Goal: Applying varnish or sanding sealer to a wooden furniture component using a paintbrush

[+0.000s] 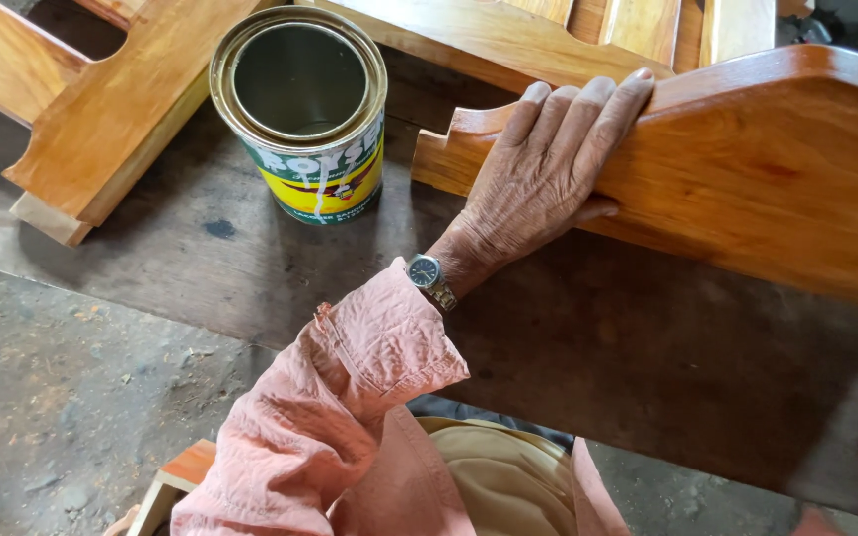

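Note:
My left hand (538, 174) lies on a glossy, orange-brown varnished wooden piece (767, 169) with a curved top edge and a stepped end. The fingers reach over its upper edge and the thumb presses on its near face, holding it on the dark work board (588, 337). The wrist carries a metal watch (427, 273) and a pink sleeve (350, 407). An open paint can (302, 109) with a green, yellow and white label stands about a hand's width to the left of the piece. My right hand is not visible.
More varnished wooden parts lie at the top left (101, 109) and along the top (508, 35). Dusty concrete floor (71, 397) shows at the lower left. A small varnished wood corner (181, 467) sits near my sleeve.

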